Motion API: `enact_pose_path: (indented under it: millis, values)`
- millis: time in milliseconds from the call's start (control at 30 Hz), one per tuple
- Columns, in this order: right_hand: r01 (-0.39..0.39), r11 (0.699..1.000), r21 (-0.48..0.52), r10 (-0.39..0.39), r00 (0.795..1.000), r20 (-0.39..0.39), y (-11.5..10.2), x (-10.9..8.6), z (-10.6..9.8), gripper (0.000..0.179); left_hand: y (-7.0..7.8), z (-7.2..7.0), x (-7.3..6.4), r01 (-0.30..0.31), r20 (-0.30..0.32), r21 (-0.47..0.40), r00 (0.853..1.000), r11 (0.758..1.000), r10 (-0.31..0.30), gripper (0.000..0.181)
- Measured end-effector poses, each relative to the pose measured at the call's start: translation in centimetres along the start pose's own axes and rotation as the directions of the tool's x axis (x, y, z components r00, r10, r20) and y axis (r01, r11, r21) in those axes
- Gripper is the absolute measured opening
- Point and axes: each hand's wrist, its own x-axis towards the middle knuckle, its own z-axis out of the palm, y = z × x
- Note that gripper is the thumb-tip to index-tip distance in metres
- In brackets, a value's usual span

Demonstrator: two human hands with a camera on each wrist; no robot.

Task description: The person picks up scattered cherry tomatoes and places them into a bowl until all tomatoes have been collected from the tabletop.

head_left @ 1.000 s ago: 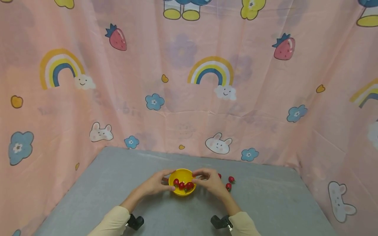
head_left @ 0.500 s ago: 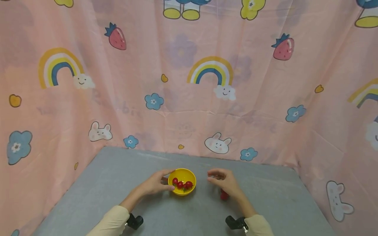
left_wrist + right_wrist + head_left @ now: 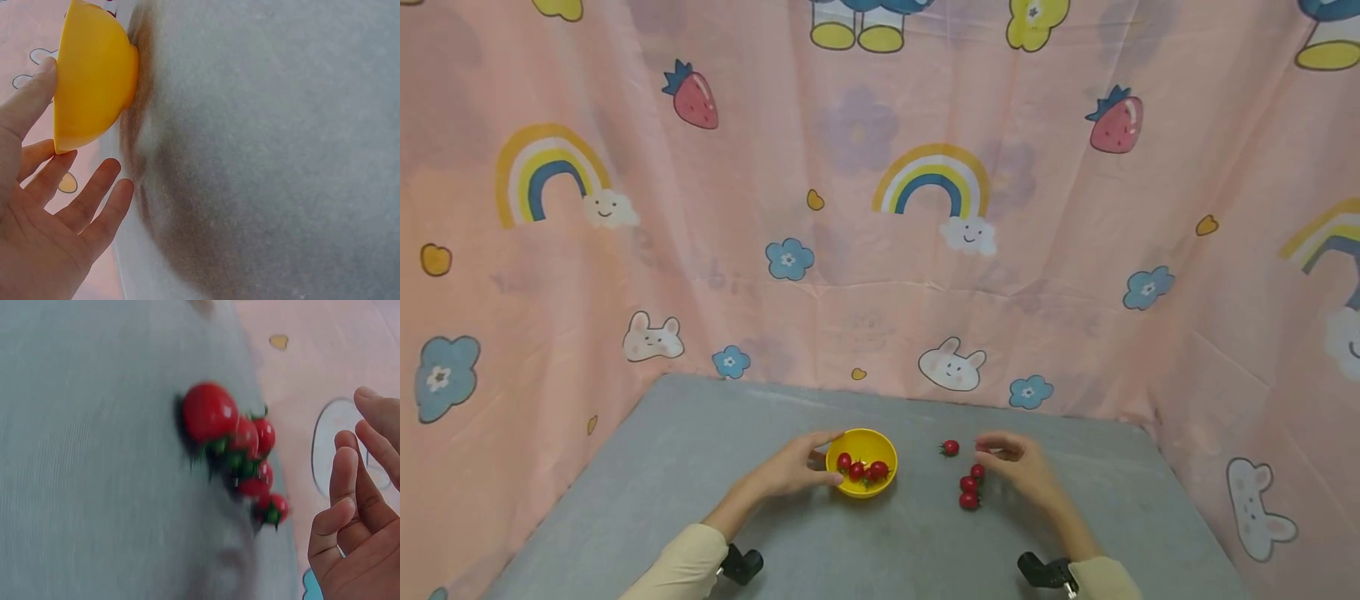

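Observation:
A yellow bowl [image 3: 862,487] stands on the grey tabletop with several cherry tomatoes [image 3: 857,472] inside. My left hand [image 3: 792,465] holds its left side; in the left wrist view the thumb and fingertips touch the bowl [image 3: 94,75] at the rim. To the right, my right hand [image 3: 1021,467] hovers by a loose group of cherry tomatoes [image 3: 969,484]. One cherry tomato [image 3: 951,448] lies farther back, left of those fingertips. In the right wrist view the right hand [image 3: 359,531] has nothing between its loosely bent fingers, apart from the red tomatoes [image 3: 210,412] with green stems.
The grey table [image 3: 880,550] runs back to a pink patterned curtain [image 3: 850,317], which also hangs along both sides. Black wrist mounts [image 3: 742,565] sit below each forearm, at the cream sleeves [image 3: 677,567].
My right hand has left the bowl's right rim and moved right, past the loose tomatoes, uncovering several of them. The left hand and the bowl have stayed in place.

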Motion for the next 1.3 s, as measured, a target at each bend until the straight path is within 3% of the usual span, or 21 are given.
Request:
enact_pose_path:
  millis: [300, 533, 733, 1000, 1133, 1300]
  values:
    - [-0.038, 0.998, -0.044, 0.04, 0.998, 0.039, 1.2, -0.9, -2.4, 0.038, 0.0, 0.0, 0.0, 0.003, 0.0, 0.005, 1.0, 1.0, -0.003, 0.072]
    - [-0.081, 0.995, -0.05, 0.086, 0.992, 0.094, 2.1, -0.4, -3.5, 0.05, 0.0, -0.1, -0.2, 0.011, -0.003, 0.004, 1.0, 1.0, -0.011, 0.072]
    - [-0.038, 0.991, -0.126, 0.059, 0.984, 0.169, 2.8, 0.9, -4.0, 0.054, 0.1, -0.1, -0.2, 0.011, -0.001, 0.002, 1.0, 1.0, -0.011, 0.072]
    - [0.035, 0.991, -0.126, -0.002, 0.966, 0.259, 3.3, 2.2, -4.1, 0.063, 0.3, -0.1, -0.1, 0.026, -0.002, 0.01, 1.0, 1.0, -0.026, 0.071]
    - [0.106, 0.989, -0.102, -0.071, 0.95, 0.306, 3.5, 2.5, -4.0, 0.056, 0.2, -0.1, -0.1, 0.024, -0.003, 0.018, 1.0, 1.0, -0.024, 0.071]
    - [0.174, 0.969, -0.178, -0.111, 0.942, 0.317, 4.0, 3.1, -3.5, 0.038, 0.2, -0.1, -0.2, 0.032, -0.002, 0.028, 0.999, 0.999, -0.032, 0.071]
